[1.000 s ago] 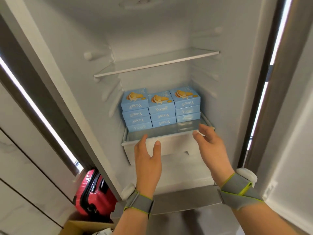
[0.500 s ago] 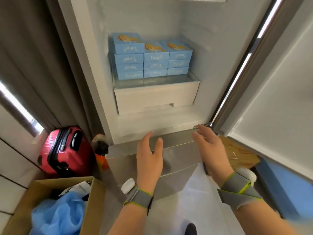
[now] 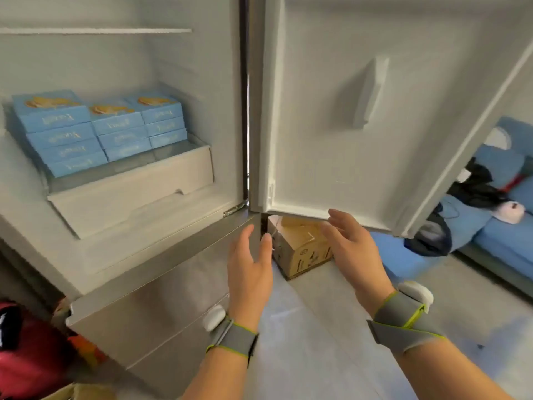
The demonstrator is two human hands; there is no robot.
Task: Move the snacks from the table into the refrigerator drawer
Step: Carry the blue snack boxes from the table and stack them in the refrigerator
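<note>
Several light-blue snack boxes (image 3: 98,131) are stacked in three columns on top of the white refrigerator drawer (image 3: 135,194), inside the open fridge at the left. My left hand (image 3: 249,272) hovers in front of the fridge's lower steel front, fingers straight, holding nothing. My right hand (image 3: 353,252) is raised just below the bottom edge of the open fridge door (image 3: 375,111), fingers relaxed and empty. Both wrists wear grey straps.
A cardboard box (image 3: 302,249) sits on the floor under the open door. A red suitcase (image 3: 26,350) stands at the lower left. A blue sofa (image 3: 507,226) with dark clothes lies at the right. A glass shelf (image 3: 95,30) spans the fridge above the boxes.
The view has swung right and down, so the fridge interior moved to the left and the open door came into sight. Both hands have drawn back from the drawer and stay empty.
</note>
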